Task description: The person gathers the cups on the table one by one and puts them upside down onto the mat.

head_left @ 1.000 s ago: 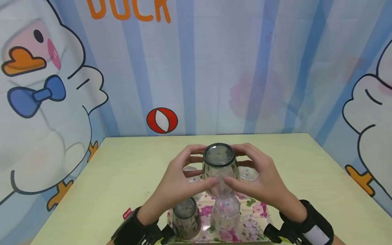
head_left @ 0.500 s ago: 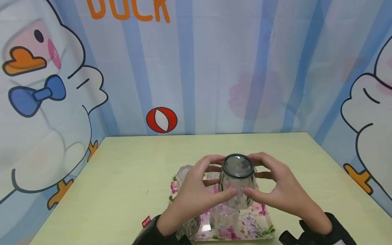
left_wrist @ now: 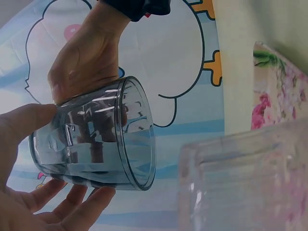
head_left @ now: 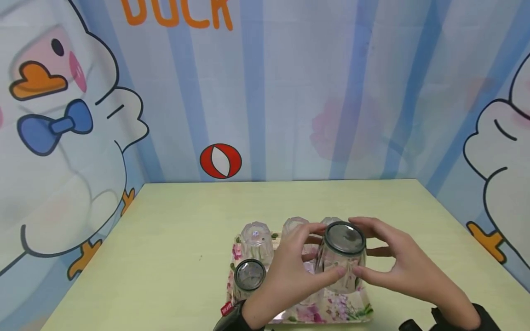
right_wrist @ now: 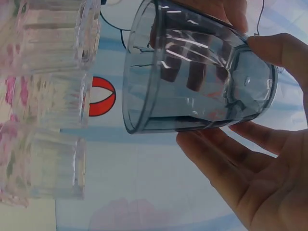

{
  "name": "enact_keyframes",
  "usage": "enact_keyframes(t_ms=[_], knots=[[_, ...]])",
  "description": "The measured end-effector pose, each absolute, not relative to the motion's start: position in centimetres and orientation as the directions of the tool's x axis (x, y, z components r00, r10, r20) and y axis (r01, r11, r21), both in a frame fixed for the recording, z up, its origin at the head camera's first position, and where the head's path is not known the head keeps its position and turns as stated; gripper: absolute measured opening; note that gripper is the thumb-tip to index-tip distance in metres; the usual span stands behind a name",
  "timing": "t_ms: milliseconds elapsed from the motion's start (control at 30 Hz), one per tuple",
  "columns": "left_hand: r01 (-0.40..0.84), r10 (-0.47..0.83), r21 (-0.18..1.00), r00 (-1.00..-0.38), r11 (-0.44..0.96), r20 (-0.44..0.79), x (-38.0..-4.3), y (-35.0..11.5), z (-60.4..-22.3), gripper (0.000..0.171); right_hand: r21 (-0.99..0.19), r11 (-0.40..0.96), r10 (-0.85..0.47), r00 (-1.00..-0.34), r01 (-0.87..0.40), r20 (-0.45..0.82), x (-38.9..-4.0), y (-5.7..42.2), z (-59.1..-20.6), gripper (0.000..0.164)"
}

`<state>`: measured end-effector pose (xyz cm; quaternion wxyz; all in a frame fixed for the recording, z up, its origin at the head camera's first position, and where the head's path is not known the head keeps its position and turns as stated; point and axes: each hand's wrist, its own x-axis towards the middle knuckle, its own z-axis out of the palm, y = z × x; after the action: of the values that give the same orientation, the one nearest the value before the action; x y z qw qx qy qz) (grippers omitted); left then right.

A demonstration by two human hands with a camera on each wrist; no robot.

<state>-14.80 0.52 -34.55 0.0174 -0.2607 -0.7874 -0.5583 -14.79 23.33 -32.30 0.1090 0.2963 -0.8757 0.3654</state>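
Both hands hold a smoky grey glass tumbler [head_left: 340, 271] upside down above the right part of a floral tray [head_left: 302, 317]. My left hand [head_left: 294, 271] grips its left side and my right hand [head_left: 399, 259] grips its right side, thumbs towards me. In the left wrist view the grey tumbler [left_wrist: 91, 137] has its wide rim facing the tray [left_wrist: 279, 91]. The right wrist view shows the right hand's fingers [right_wrist: 216, 168] against the tumbler wall [right_wrist: 202, 91]. A second grey tumbler [head_left: 249, 278] stands inverted at the tray's left, partly behind my left wrist.
Clear glasses stand inverted along the tray's back: one at left [head_left: 256, 241], one in the middle [head_left: 294, 224] and one at right [head_left: 331, 220], partly hidden. Another clear glass [left_wrist: 240, 178] stands close to the held tumbler. The pale yellow table [head_left: 186, 230] meets a printed cloth backdrop [head_left: 281, 92].
Both hands have carried the grey tumbler to the right and lower, from over the middle of the tray to over its right side. The back glasses now show more.
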Motion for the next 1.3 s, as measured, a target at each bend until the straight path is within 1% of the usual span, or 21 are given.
enact_keyframes(t_ms=[133,267,500,733,867,1100,1300], knots=[[0.466,0.392,0.842,-0.852,0.271,0.345,-14.9,1.5,-35.1,0.062,-0.574,0.581,-0.435,-0.816,-0.577,0.381,-14.7,24.2,-32.7,0.066],[0.466,0.394,0.839,-0.853,0.281,0.342,-15.1,2.3,-35.5,0.061,-0.580,0.598,-0.425,-0.832,-0.554,0.357,-14.6,24.9,-33.0,0.063],[0.458,0.407,0.839,-0.854,0.293,0.324,-15.1,3.3,-36.3,0.061,-0.620,0.595,-0.417,-0.856,-0.512,0.307,-14.7,25.8,-33.8,0.061],[0.489,0.422,0.795,-0.845,0.359,0.330,-14.9,3.8,-37.3,0.060,-0.664,0.592,-0.418,-0.879,-0.456,0.231,-14.9,26.4,-35.2,0.060],[0.490,0.439,0.772,-0.845,0.405,0.306,-14.9,4.0,-37.6,0.061,-0.689,0.587,-0.425,-0.886,-0.425,0.185,-15.0,26.8,-35.8,0.059],[0.434,0.442,0.757,-0.871,0.489,0.213,-14.6,4.3,-37.8,0.063,-0.728,0.561,-0.443,-0.886,-0.394,0.139,-15.3,27.1,-36.9,0.060],[0.506,0.464,0.624,-0.851,0.595,0.248,-14.5,4.6,-38.1,0.063,-0.751,0.557,-0.457,-0.886,-0.354,0.079,-15.6,27.2,-37.7,0.062]])
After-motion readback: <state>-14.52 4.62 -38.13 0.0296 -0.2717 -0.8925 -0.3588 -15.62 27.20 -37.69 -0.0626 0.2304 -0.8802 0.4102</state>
